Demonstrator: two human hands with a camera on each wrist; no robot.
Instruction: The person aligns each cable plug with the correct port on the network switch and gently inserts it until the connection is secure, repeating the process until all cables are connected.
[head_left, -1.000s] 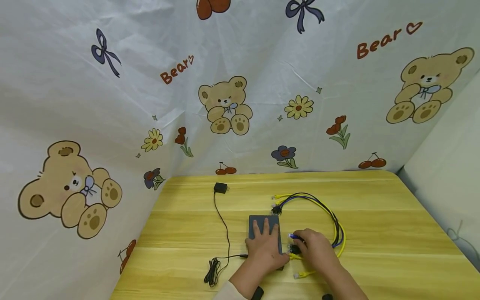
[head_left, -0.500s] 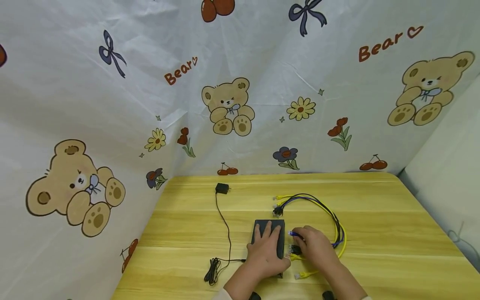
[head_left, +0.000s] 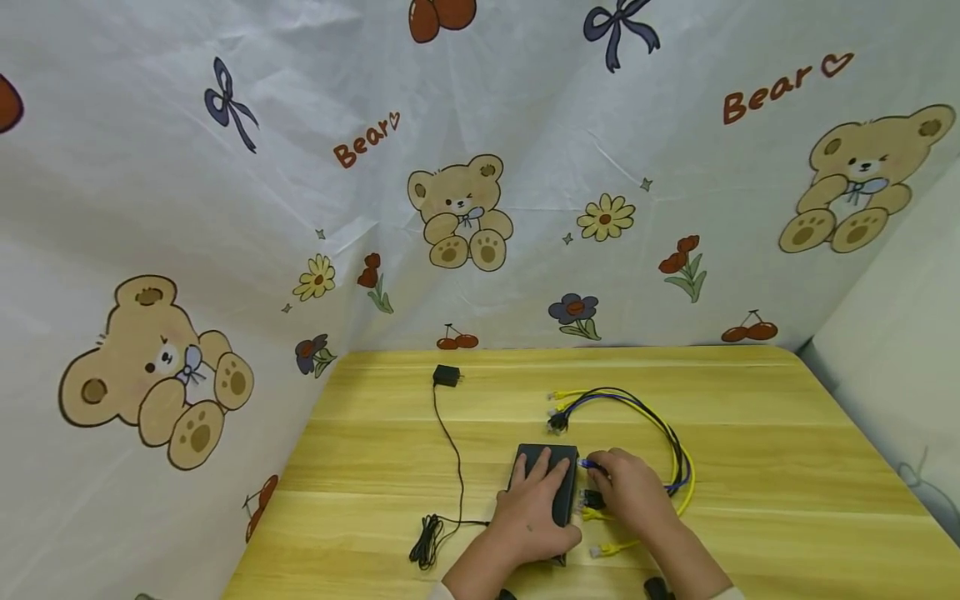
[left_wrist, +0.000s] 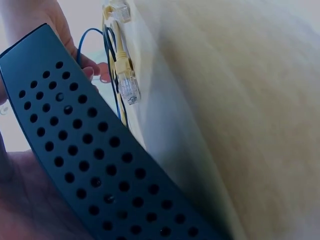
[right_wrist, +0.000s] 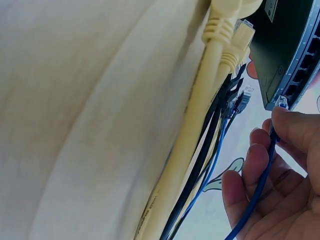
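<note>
We find the black box point(head_left: 567, 498) on the near half of the counter point(head_left: 360, 467), close to its middle from side to side. The box is flat, dark and matte, longer than it is wide. In the left wrist view we note one face point(left_wrist: 75, 136) perforated with rows of round holes. In the right wrist view we note a row of dark sockets point(right_wrist: 304, 70) along another side.

The left hand point(head_left: 534, 508) lies over the box with its fingers straight and spread, gripping nothing. The right hand point(head_left: 633, 492) grasps a blue plug point(right_wrist: 282, 104) between thumb and fingers; its clear tip points to the corner at the end of the socket row. Whether the tip touches the box we cannot tell. The blue cable point(right_wrist: 256, 195) runs down from the plug past the palm.

To the right of the box we record yellow cables point(head_left: 691, 479) and black cables point(right_wrist: 194, 177) curved in one loop. One yellow plug point(left_wrist: 128, 80) shows a clear end. On the left, a black adapter point(head_left: 447, 376) trails a thin cord point(head_left: 454, 450) with a tied coil point(head_left: 426, 542).
</note>
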